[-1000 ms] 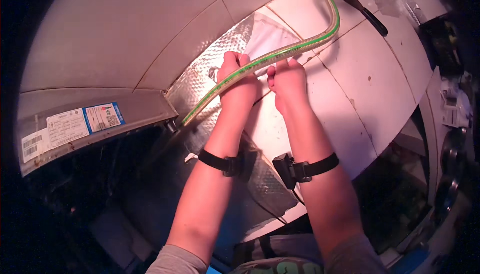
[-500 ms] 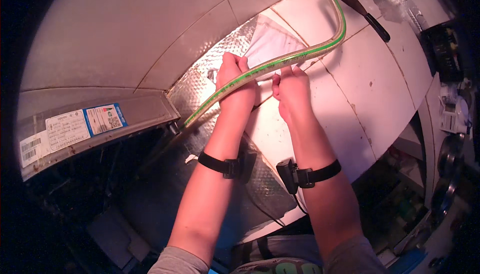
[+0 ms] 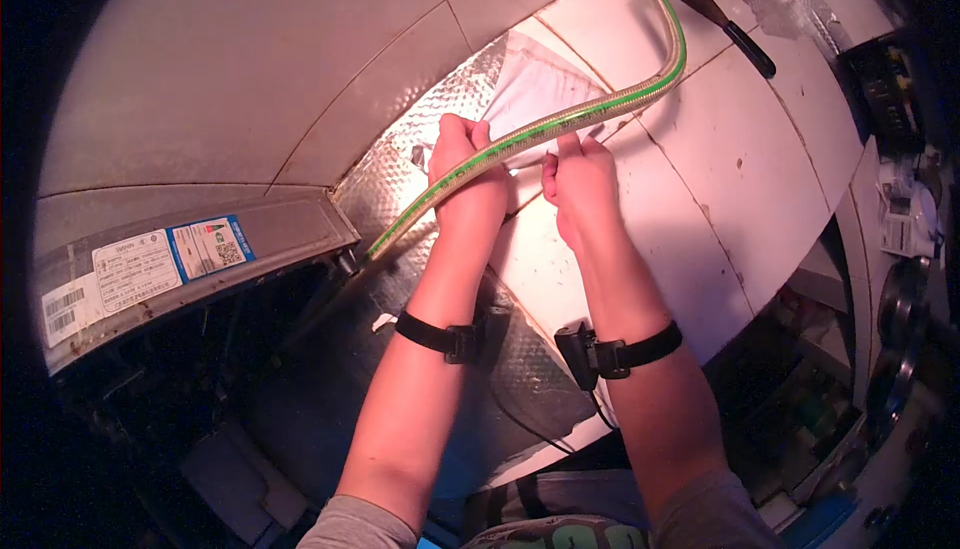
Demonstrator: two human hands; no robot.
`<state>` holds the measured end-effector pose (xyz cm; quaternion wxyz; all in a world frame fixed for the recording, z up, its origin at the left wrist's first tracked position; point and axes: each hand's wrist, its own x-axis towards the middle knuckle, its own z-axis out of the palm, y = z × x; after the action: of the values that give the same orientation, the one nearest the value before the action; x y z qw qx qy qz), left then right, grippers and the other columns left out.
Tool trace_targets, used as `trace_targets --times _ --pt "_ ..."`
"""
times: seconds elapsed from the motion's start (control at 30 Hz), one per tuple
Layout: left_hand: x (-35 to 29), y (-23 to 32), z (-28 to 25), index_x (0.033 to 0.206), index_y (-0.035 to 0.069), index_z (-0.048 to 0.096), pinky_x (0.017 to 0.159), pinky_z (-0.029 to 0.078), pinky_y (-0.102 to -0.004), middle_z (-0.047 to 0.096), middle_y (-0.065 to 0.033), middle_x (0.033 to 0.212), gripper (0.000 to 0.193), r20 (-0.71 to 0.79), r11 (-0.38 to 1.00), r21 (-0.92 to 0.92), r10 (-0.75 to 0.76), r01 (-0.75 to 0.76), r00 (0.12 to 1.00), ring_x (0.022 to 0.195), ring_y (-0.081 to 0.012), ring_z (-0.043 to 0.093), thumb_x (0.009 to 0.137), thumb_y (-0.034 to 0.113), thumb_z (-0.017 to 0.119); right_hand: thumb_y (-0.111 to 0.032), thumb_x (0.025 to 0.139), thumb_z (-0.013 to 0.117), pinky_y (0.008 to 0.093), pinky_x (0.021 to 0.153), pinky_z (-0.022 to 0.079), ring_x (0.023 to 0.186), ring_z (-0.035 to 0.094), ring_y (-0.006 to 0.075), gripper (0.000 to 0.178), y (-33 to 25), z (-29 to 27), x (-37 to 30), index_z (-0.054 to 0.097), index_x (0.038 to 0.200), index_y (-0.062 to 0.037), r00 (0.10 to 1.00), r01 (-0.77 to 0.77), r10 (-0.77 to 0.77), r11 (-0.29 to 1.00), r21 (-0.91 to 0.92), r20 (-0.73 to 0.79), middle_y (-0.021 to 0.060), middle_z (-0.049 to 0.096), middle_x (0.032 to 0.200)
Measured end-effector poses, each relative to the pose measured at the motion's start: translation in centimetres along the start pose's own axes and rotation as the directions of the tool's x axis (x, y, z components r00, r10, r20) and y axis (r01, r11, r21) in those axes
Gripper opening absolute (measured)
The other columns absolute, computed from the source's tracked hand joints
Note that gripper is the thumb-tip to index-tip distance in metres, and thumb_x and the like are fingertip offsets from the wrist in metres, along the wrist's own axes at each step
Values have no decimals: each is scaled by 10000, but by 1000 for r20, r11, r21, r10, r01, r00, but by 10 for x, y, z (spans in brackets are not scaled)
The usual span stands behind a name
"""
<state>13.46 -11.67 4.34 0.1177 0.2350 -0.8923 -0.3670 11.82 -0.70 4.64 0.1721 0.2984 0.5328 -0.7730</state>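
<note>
A thin whitish cloth [image 3: 540, 84] lies spread on the tiled counter beyond my hands, its near edge running to my fingers. My left hand [image 3: 468, 174] is closed at the cloth's near left corner, knuckles up. My right hand [image 3: 585, 184] is closed at its near right side, the fingers curled in a pinch. A clear hose with a green stripe [image 3: 550, 127] crosses above the cloth and passes over my left hand, hiding part of it. The fingertips of both hands are partly hidden.
A scraper with a black handle [image 3: 745, 47] lies at the far right of the white tiled counter [image 3: 690, 239]. Crumpled foil sheeting [image 3: 390, 184] runs along the tiled wall at left. A metal appliance edge with labels [image 3: 290, 239] juts in from the left. Black straps circle both forearms.
Both hands stay closed at the cloth, nearly in the same place. The whole view has shifted slightly; the hose and scraper keep their places relative to the counter.
</note>
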Motion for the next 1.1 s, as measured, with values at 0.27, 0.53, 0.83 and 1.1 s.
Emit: trace_targets --times 0.27,0.53,0.83,1.1 --pt "-4 -5 -2 910 1 485 691 447 -476 602 -230 819 193 -8 1000 -4 28 -28 1000 763 -400 590 959 181 534 -183 998 504 229 381 279 439 371 82 213 4 -2 1 480 882 -7 999 17 -16 999 -29 29 31 467 635" --pt "-10 -6 -5 903 2 480 680 443 -483 607 -237 799 195 -7 998 -41 55 -56 998 754 -414 593 959 182 533 -210 1014 475 244 385 286 434 383 89 253 7 -6 1 504 862 -10 999 17 -14 998 -60 44 26 479 616" --pt "-15 -12 -5 899 8 467 677 450 -507 615 -246 783 186 -3 995 -57 81 -81 997 747 -433 599 955 174 531 -253 1019 467 269 409 323 439 402 110 333 10 -8 -1 529 794 -15 998 25 -22 998 -62 51 32 490 594" --pt "-17 -17 -6 915 15 466 686 445 -517 613 -243 797 167 -15 993 -64 100 -101 995 768 -433 598 941 164 538 -227 1026 437 235 389 253 426 359 86 239 10 -6 -7 485 879 -45 998 6 -1 998 -67 68 11 458 602"
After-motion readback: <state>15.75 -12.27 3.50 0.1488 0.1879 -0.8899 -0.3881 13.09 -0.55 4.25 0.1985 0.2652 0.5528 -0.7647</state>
